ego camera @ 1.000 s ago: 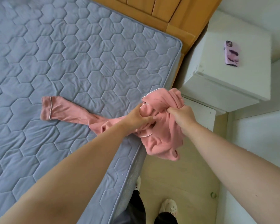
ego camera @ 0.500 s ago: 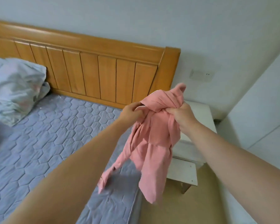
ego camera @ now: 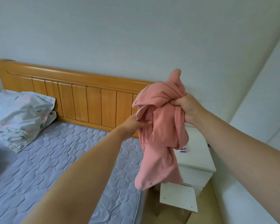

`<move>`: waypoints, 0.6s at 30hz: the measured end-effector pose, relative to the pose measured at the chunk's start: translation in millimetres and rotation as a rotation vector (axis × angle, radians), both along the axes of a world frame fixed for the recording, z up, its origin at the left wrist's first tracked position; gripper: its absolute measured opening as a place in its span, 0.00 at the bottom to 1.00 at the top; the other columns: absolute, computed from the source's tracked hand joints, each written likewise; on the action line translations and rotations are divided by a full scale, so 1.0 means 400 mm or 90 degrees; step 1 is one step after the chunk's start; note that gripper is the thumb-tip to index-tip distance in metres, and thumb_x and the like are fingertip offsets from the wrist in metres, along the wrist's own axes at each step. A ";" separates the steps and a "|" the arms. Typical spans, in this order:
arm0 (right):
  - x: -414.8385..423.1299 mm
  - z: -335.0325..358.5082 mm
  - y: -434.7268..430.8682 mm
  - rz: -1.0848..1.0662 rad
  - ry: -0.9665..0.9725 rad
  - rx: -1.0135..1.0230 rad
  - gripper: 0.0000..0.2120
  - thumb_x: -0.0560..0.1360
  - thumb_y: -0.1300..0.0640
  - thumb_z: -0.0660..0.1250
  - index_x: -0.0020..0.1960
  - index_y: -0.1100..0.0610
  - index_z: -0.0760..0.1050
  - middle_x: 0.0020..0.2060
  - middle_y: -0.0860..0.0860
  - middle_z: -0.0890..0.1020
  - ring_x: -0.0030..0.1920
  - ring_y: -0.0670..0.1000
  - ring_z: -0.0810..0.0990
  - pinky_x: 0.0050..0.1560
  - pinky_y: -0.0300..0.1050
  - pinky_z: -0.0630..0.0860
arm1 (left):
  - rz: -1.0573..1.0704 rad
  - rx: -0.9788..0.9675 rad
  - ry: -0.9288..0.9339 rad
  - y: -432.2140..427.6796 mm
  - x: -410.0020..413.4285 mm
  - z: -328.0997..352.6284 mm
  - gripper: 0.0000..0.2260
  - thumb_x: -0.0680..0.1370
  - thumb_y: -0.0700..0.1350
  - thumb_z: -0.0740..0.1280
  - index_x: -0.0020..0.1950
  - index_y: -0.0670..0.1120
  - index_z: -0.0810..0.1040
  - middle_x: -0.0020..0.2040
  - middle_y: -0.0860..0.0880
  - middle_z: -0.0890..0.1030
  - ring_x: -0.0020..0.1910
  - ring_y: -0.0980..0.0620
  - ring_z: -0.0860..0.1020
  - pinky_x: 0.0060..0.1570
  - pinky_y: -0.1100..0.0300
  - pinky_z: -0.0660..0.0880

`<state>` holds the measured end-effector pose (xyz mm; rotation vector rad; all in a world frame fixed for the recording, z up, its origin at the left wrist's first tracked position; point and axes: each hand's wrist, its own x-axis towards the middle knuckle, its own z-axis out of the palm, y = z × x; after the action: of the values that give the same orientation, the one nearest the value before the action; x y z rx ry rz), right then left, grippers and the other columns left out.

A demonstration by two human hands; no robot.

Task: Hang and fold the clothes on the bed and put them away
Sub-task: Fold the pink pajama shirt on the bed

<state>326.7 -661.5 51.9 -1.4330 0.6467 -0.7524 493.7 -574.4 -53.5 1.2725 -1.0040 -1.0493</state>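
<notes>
Since half a second ago the pink garment has been raised higher and gathered closer, so that no sleeve is left trailing toward the mattress. The two hands, then nearly level, are now set apart in height.

The right hand is held uppermost, at the right of the bundle. Its fingers are clenched round a thick twist of the cloth, and a rounded tip of fabric is pushed up above the fist. The left hand is kept lower and to the left, and an edge trimmed with pale piping is pinched between its thumb and fingers.

The garment is held in the air between both hands, clear of the bed. Its bulk is let hang in crumpled folds in front of the right edge of the mattress and the white nightstand.

The grey-blue mattress, quilted in hexagons, is seen at the left. At its far end a wooden headboard is set against the pale wall, and a floral pillow is laid at the far left, close against the headboard. On top of the nightstand a small pink phone is partly hidden by the hanging cloth. A white panel with small holes is seen at the near side of the nightstand, above a tan floor.
</notes>
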 end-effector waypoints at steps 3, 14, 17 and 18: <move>-0.007 -0.009 0.010 -0.027 0.016 0.035 0.15 0.71 0.76 0.58 0.48 0.62 0.77 0.43 0.57 0.80 0.43 0.53 0.80 0.52 0.46 0.77 | -0.042 0.083 0.080 0.058 0.049 0.020 0.22 0.69 0.36 0.72 0.62 0.42 0.75 0.60 0.40 0.79 0.57 0.42 0.78 0.59 0.47 0.75; 0.224 -0.297 0.129 -0.021 0.169 0.244 0.17 0.68 0.66 0.66 0.56 0.62 0.78 0.49 0.58 0.82 0.51 0.58 0.80 0.57 0.53 0.77 | 0.084 0.309 -0.065 0.208 0.351 0.002 0.24 0.66 0.39 0.74 0.61 0.42 0.77 0.53 0.42 0.82 0.53 0.44 0.81 0.53 0.56 0.77; 0.328 -0.391 0.101 -0.096 0.187 0.064 0.18 0.72 0.60 0.66 0.62 0.57 0.74 0.52 0.55 0.80 0.52 0.56 0.79 0.57 0.52 0.77 | 0.316 0.257 -0.236 0.138 0.395 -0.078 0.26 0.70 0.41 0.69 0.68 0.45 0.73 0.51 0.44 0.80 0.48 0.46 0.78 0.48 0.61 0.77; 0.354 -0.415 0.090 -0.097 0.220 0.017 0.21 0.73 0.56 0.67 0.65 0.55 0.70 0.55 0.54 0.79 0.54 0.56 0.79 0.58 0.53 0.76 | 0.327 0.251 -0.270 0.117 0.402 -0.113 0.32 0.70 0.42 0.68 0.74 0.48 0.64 0.58 0.43 0.77 0.56 0.45 0.76 0.57 0.56 0.75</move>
<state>468.3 -625.4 -114.0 -1.5150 1.0382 -0.6138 654.4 -527.6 -98.7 2.0080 -0.7236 -0.5975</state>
